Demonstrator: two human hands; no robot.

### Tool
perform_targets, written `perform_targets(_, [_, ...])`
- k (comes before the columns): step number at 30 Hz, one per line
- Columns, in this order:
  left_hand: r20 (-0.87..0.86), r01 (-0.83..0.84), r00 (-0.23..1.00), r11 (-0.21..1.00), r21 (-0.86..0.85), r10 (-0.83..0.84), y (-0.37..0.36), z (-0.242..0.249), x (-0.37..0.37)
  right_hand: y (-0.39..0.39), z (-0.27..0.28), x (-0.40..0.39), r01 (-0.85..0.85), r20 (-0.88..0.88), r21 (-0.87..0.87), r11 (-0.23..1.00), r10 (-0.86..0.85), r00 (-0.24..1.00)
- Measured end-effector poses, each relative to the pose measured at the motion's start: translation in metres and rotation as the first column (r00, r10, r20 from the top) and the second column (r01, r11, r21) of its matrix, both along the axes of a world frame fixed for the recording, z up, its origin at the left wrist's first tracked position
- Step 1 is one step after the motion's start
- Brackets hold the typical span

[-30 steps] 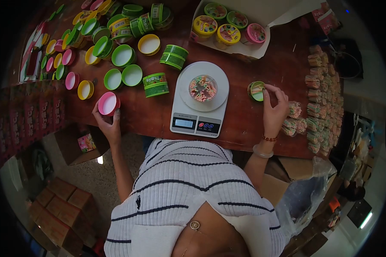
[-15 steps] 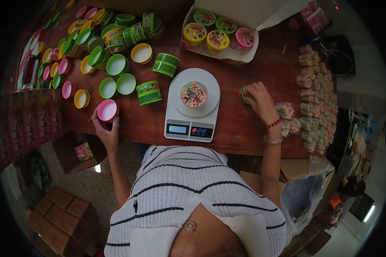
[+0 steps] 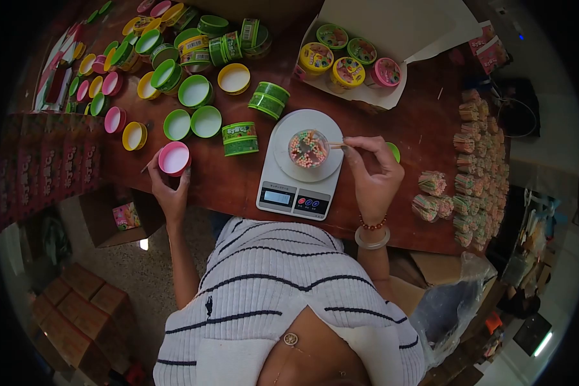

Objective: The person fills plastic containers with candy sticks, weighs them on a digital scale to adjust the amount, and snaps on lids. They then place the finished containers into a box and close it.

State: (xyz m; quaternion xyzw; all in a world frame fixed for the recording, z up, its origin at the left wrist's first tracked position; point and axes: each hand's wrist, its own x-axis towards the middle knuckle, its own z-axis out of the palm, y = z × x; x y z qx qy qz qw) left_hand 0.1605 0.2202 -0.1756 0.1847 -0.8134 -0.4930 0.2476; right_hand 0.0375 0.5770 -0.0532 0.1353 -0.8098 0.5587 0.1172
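Observation:
My left hand (image 3: 168,186) holds a pink lid (image 3: 174,158), its white inside facing up, at the table's front edge. A clear cup of small coloured beads (image 3: 307,148) stands on the white kitchen scale (image 3: 329,183). Just right of the cup, my right hand (image 3: 374,168) pinches a few thin sticks (image 3: 336,145), whose tips reach the cup's rim. A green round lid (image 3: 393,152) lies on the table, partly hidden behind my right hand.
Green, yellow and pink lids (image 3: 195,91) cover the back left. An open white box (image 3: 392,95) of tubs stands behind the scale. Bundles of thin sticks (image 3: 433,183) lie at the right. A cardboard box (image 3: 103,222) is below the table's left edge.
My right hand has moved left from the green lid to the cup and now holds thin sticks. My left hand still holds the pink lid. The whole view has shifted slightly.

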Motion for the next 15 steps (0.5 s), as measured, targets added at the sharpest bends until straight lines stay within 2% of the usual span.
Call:
perform_targets(3, [0.0, -0.005, 1.0, 1.0, -0.03, 0.005, 0.0, 0.001, -0.001, -0.01, -0.003, 0.0, 0.024, -0.017, 0.104, 0.994, -0.022, 1.0])
perform_targets(7, [0.013, 0.008, 1.0, 0.998, -0.07, -0.007, -0.003, -0.001, 0.0, -0.015, -0.009, 0.003, 0.047, -0.035, 0.134, 0.99, -0.043, 0.998])
perform_targets(10, [0.025, 0.0, 1.0, 0.999, -0.051, 0.002, 0.0, 0.002, -0.001, -0.015, -0.015, 0.004, 0.009, 0.019, 0.224, 0.975, -0.014, 1.0])
perform_targets(12, [0.014, 0.004, 1.0, 1.0, -0.028, -0.004, 0.001, 0.002, -0.001, -0.018, -0.013, 0.004, 0.071, -0.047, 0.265, 0.962, -0.06, 0.997])
perform_targets(13, [0.001, 0.007, 1.0, 1.0, -0.005, -0.007, 0.002, 0.002, -0.001, -0.014, -0.017, 0.004, 0.067, -0.045, 0.266, 0.962, -0.057, 0.997])
perform_targets(15, [0.008, 0.002, 1.0, 1.0, -0.004, -0.002, 0.001, 0.002, 0.0, -0.002, -0.027, 0.005, 0.1, 0.054, 0.053, 0.994, -0.103, 0.993])
